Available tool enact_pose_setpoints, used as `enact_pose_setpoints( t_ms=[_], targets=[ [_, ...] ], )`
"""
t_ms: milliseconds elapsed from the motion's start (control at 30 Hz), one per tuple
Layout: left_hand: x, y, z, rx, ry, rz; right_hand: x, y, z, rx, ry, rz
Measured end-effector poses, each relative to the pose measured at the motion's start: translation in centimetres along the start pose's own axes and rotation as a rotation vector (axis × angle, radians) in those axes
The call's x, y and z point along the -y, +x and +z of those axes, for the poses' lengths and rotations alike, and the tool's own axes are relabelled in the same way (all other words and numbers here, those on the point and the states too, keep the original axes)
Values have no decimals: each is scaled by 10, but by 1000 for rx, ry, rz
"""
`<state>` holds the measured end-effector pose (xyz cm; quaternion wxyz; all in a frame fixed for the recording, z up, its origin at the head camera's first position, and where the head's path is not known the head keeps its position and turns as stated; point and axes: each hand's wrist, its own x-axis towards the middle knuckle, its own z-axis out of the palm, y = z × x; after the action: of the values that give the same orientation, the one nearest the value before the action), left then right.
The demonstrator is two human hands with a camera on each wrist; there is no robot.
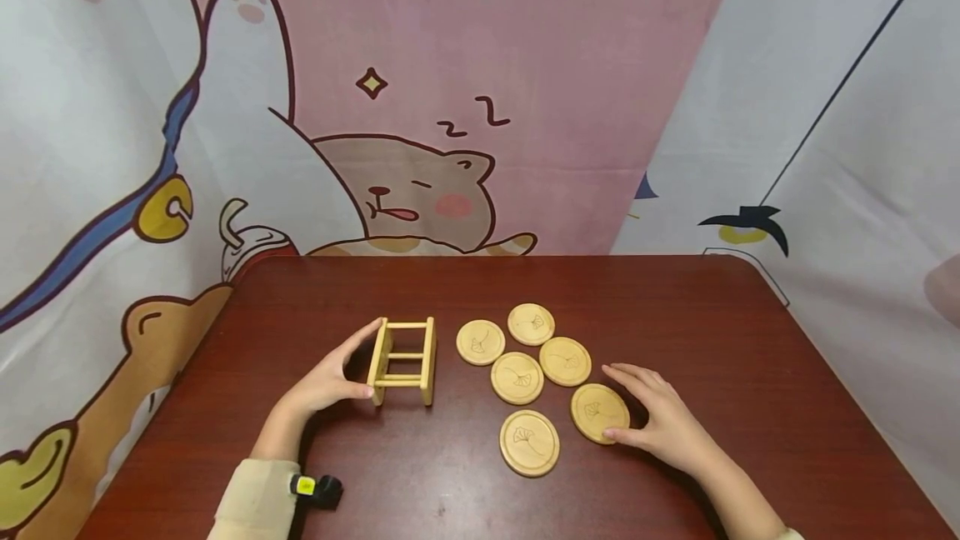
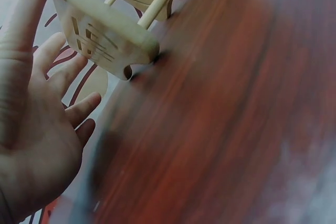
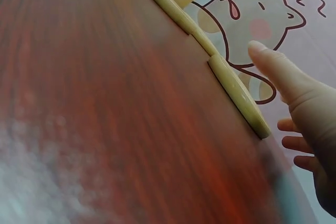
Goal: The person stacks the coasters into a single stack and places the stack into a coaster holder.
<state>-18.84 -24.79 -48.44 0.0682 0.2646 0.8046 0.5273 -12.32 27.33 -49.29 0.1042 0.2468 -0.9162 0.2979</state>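
From my remote seat I judge the work to be at an early point: all six pale yellow, round wooden discs [image 1: 529, 443] lie flat and loose just right of the centre of the head view, and none sits in the pale yellow wooden rack [image 1: 429, 361], so as far as I can see every disc is left to handle. The rack stands left of centre on the glossy, reddish-brown worktop [image 1: 420, 482]. My left hand [image 1: 327, 380] holds its left side panel lengthwise, the thumb at the lower end and a fingertip at the upper end. My right hand [image 1: 663, 419], right of centre, is spread around the rightmost disc [image 1: 600, 413], thumb over its lower edge and fingers beyond its upper edge; I cannot tell whether the thumb touches it, but I see no pinch. The discs look smooth, each with a raised rim and a thin, dark ginkgo-leaf line drawing; in the right wrist view their edges look thick and rounded. The rack is two flat panels joined by round rods, with slots cut through the panels. The worktop shows streaky grain and soft glare in both wrist views.
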Motion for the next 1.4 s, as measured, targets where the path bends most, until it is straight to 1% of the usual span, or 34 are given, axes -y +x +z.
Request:
enact_pose_setpoints(
  t_ms=[233, 500, 667, 1033, 1200, 1400],
  targets=[
    [2, -1, 2, -4, -38, -2, 0, -3, 4, 38, 25, 8],
    [6, 1, 4, -22, -82, 16, -2, -4, 7, 26, 22, -50],
    [5, 1, 5, -30, -86, 15, -4, -6, 10, 29, 11, -74],
    [6, 1, 5, -36, -88, 14, -3, -6, 10, 49, 22, -38],
    [6, 1, 5, -32, -98, 13, -2, -6, 10, 38, 25, -37],
    [5, 1, 5, -33, -98, 2, -4, -6, 11, -7, 42, -76]
  ],
)
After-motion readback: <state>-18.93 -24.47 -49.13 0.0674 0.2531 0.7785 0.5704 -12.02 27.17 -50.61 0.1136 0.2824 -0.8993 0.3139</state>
